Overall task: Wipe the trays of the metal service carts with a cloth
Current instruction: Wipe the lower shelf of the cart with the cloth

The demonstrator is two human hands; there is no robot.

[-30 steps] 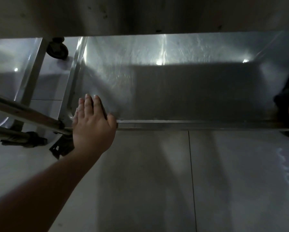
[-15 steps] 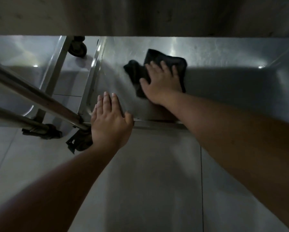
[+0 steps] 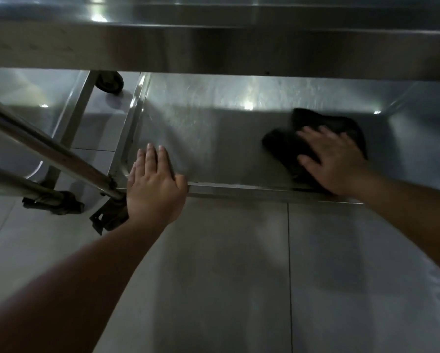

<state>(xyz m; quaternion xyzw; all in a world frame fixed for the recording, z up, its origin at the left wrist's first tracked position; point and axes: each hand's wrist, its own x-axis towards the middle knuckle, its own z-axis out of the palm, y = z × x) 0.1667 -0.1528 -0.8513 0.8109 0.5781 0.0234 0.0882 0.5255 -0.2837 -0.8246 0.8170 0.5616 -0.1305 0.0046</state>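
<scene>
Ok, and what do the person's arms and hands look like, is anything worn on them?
Both arms are bare as far as the view shows: no sleeves or gloves. The left hand and right hand show no rings, and neither wrist carries a watch or band. The right hand is slightly blurred, so small details there cannot be told.

Both forearms are bare, without sleeves; the left hand [image 3: 155,186] and right hand [image 3: 334,159] wear no gloves or rings.
</scene>
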